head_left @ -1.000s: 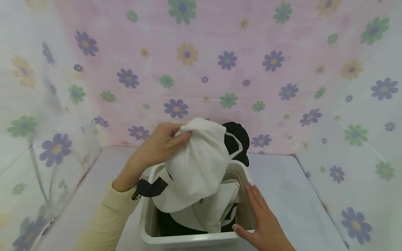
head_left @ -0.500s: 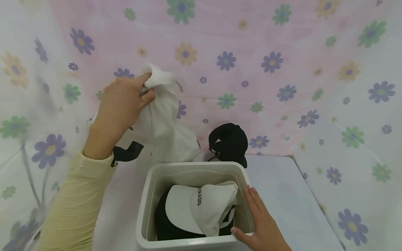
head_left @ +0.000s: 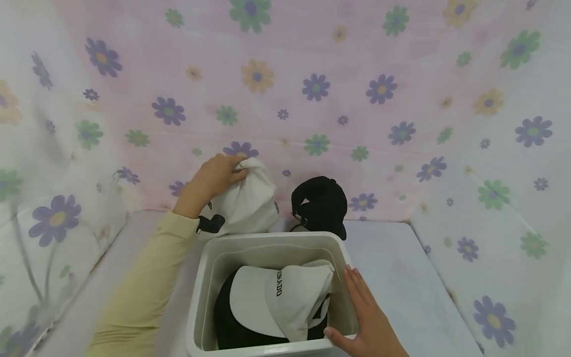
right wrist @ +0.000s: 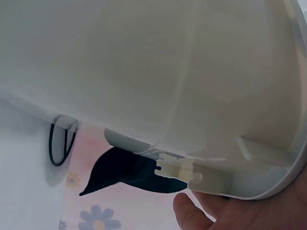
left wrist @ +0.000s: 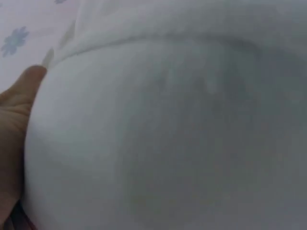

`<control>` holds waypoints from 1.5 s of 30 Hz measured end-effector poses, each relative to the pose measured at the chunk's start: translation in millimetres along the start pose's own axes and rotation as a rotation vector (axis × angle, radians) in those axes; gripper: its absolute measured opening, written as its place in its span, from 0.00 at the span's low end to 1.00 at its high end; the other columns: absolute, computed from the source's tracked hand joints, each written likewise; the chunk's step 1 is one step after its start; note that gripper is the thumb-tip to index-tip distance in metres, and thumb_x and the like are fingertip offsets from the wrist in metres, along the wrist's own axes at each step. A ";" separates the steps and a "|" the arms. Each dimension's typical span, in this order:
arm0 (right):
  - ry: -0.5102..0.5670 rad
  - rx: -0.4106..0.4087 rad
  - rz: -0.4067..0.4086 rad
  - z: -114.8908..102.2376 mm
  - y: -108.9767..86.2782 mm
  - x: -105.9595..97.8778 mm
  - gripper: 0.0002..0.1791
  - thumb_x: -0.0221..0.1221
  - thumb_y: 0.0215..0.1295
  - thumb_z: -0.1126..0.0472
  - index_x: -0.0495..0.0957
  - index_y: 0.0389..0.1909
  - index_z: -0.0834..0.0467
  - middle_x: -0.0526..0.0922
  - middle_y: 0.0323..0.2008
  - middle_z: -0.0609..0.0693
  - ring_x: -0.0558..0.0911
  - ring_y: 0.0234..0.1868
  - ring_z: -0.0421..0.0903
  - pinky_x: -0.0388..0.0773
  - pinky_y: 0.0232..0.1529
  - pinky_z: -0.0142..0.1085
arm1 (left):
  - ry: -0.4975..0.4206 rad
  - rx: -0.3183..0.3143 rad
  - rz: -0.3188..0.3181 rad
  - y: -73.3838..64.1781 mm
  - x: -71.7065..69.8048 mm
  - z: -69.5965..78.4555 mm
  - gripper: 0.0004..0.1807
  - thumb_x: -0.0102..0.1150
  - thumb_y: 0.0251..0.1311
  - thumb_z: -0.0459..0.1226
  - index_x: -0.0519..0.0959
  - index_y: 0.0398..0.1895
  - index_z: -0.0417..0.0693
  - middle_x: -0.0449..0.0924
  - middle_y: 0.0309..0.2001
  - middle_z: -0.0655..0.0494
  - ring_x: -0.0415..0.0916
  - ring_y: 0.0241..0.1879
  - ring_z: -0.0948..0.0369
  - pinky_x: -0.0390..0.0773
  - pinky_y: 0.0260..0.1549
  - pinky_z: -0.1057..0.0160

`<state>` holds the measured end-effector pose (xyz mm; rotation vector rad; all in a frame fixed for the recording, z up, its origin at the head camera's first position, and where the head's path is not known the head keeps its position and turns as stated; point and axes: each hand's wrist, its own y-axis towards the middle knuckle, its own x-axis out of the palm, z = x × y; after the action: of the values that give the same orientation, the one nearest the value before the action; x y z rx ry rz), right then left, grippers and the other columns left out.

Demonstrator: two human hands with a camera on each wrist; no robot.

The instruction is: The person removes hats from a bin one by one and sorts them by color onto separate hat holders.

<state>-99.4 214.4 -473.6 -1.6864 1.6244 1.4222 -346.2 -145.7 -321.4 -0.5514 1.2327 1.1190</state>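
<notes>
My left hand pinches the crown of a white baseball cap, which is low behind the bin, left of a black cap. White fabric of that cap fills most of the left wrist view, with part of the hand along its left edge. Fingers straight, my right hand lies along the right side of a white plastic bin, thumb at its front corner. Inside the bin, a white cap with dark lettering lies over something black.
The black cap stands upright behind the bin's back right corner, near the flower-patterned backdrop. White table surface extends to the right of the bin. Patterned cloth also walls both sides.
My left hand has lifted the white cap out of the bin, carried it up and left, then lowered it behind the bin. My right hand has stayed at the bin's side.
</notes>
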 end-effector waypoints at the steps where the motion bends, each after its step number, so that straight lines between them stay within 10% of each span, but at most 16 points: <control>1: -0.001 -0.004 0.004 -0.1 -0.3 0.3 0.62 0.73 0.50 0.36 0.54 0.80 0.56 0.59 0.79 0.53 0.42 0.80 0.31 0.77 0.57 0.61 | -0.017 -0.002 -0.010 0.9 3.9 -0.5 0.27 0.54 0.76 0.46 0.70 0.73 0.44 0.81 0.56 0.33 0.82 0.45 0.38 0.80 0.39 0.45; 5: 0.008 0.009 0.000 -0.1 -1.1 1.2 0.62 0.73 0.50 0.35 0.54 0.81 0.56 0.58 0.79 0.53 0.41 0.80 0.29 0.77 0.57 0.61 | -0.044 -0.018 -0.021 2.2 15.2 0.1 0.28 0.54 0.75 0.49 0.72 0.72 0.45 0.74 0.66 0.36 0.74 0.60 0.34 0.77 0.52 0.37; 15: 0.006 -0.004 0.006 -0.5 0.8 -0.4 0.61 0.73 0.51 0.36 0.54 0.81 0.55 0.57 0.79 0.52 0.45 0.80 0.33 0.79 0.56 0.59 | -0.022 -0.034 0.099 0.9 38.4 -8.7 0.27 0.54 0.74 0.52 0.76 0.69 0.48 0.83 0.55 0.36 0.83 0.43 0.36 0.81 0.39 0.39; 24: 0.015 -0.011 0.006 -0.2 1.8 -0.8 0.61 0.73 0.51 0.36 0.54 0.81 0.55 0.58 0.79 0.52 0.46 0.81 0.35 0.78 0.56 0.60 | -0.103 -0.072 -0.048 1.5 48.5 -25.5 0.38 0.38 0.76 0.62 0.64 0.77 0.46 0.68 0.72 0.41 0.65 0.70 0.38 0.67 0.64 0.34; 33: 0.036 -0.003 0.009 -0.1 1.6 1.3 0.61 0.73 0.51 0.36 0.54 0.81 0.54 0.57 0.80 0.51 0.45 0.81 0.34 0.77 0.57 0.61 | -0.122 -0.038 -0.136 -5.6 34.0 -25.3 0.44 0.49 0.72 0.61 0.56 0.80 0.42 0.61 0.75 0.36 0.59 0.73 0.37 0.64 0.66 0.33; 45: 0.042 0.017 -0.005 -0.1 2.1 -0.5 0.60 0.72 0.52 0.35 0.54 0.81 0.54 0.57 0.80 0.51 0.44 0.80 0.33 0.76 0.59 0.61 | -0.440 -0.099 -0.185 -47.2 19.0 -54.8 0.43 0.42 0.78 0.57 0.44 0.82 0.42 0.42 0.81 0.35 0.43 0.78 0.36 0.52 0.71 0.32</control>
<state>-101.2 214.0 -472.4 -1.7199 1.6487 1.3758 -330.4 -203.8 -365.8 -0.4516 0.7346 1.0761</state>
